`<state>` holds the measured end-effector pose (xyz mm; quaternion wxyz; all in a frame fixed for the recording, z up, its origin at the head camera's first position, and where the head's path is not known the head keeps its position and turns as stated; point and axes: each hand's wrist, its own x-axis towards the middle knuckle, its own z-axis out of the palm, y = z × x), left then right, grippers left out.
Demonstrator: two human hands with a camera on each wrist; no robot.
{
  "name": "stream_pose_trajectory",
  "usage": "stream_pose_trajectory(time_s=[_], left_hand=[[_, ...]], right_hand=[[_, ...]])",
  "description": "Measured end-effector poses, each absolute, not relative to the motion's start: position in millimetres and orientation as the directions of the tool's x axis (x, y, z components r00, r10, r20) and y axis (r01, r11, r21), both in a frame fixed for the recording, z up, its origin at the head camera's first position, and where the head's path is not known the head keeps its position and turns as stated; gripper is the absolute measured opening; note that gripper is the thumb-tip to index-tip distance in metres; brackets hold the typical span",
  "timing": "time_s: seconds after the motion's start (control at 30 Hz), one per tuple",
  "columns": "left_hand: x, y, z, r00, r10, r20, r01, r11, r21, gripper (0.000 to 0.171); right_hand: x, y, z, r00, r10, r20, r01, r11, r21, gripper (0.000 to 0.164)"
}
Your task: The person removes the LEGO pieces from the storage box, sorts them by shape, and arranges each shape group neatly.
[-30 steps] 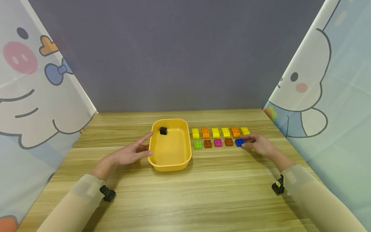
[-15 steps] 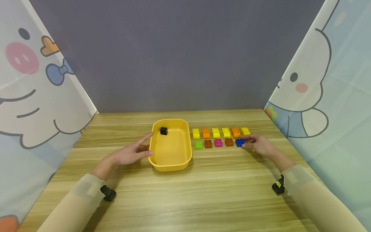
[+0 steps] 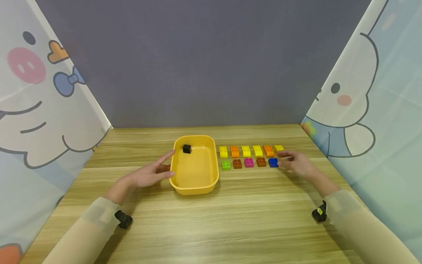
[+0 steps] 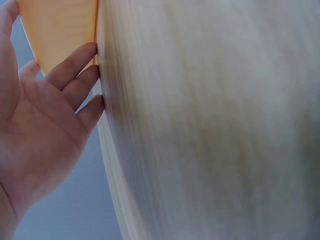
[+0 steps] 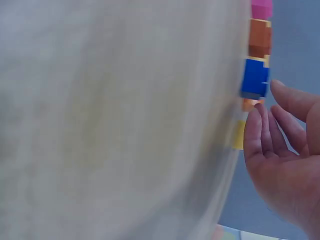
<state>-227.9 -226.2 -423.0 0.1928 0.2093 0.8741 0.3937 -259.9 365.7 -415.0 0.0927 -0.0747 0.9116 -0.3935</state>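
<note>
A yellow plastic tray lies on the wooden table with a black toy brick in its far left corner. My left hand rests at the tray's left side, index finger and thumb straight along the rim. In the left wrist view its other fingers lie against the outer wall. At the right end of the near row sits a blue toy brick. Just right of it is my right hand, fingers loosely bent and holding nothing. The right wrist view shows the thumb close beside the blue brick, apart from it.
Along the near row are a green brick, two brown bricks, one being this brown brick, and a pink brick. Behind them runs a row of yellow and orange bricks, from a yellow brick rightward. A grey panel stands behind the table.
My right hand has let go of the blue brick and drawn slightly to the right. The brick stays in its row. My left hand has kept its place at the tray.
</note>
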Motion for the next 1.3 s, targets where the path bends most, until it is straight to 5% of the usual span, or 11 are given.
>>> stream_pose_trajectory(time_s=[0.4,1.3], left_hand=[[-228,-226,-421,-0.846,0.503,-0.176,0.194,0.598,0.778,0.091],[-228,-226,-422,-0.841,0.503,-0.197,0.169,0.591,0.789,0.092]], right_hand=[[-256,307,-380,-0.971,-0.238,0.037,-0.178,0.605,-0.776,0.048],[-297,91,-381,-0.814,-0.56,0.155,-0.453,0.444,-0.773,0.041]])
